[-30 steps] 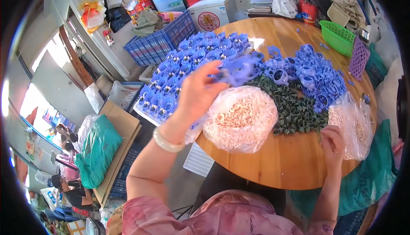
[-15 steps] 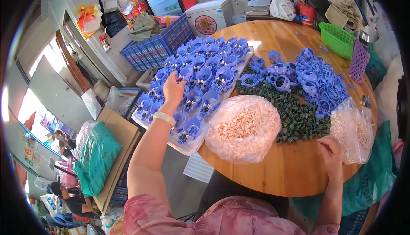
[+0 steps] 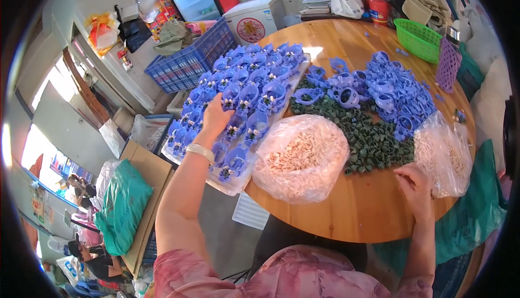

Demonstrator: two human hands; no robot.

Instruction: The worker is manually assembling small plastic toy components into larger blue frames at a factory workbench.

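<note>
My left hand (image 3: 218, 118) reaches over a pale tray (image 3: 232, 186) set with rows of blue plastic cup-like figures (image 3: 248, 95), each with small black-and-white details. Its thumb and forefinger are apart, close beside one of the figures; the other fingers are mostly hidden. At the table's right front, my right hand (image 3: 416, 187) is closed in a pinch beside a clear bag of small pale pieces (image 3: 441, 160). What its fingertips hold, if anything, is too small to make out. Between my hands stands an open plastic bag of pinkish pieces (image 3: 300, 154).
On the round wooden table (image 3: 336, 208) lie a heap of dark green clips (image 3: 368, 138) and a pile of blue plastic parts (image 3: 401, 89). A green basket (image 3: 418, 40) is at the far right. Blue crates (image 3: 189, 62) stand behind the tray. People sit at the far left.
The view has shifted slightly. My left hand has drawn a little nearer over the tray, with the thumb farther from the figure beside it. My right hand stays pinched near the clear bag.
</note>
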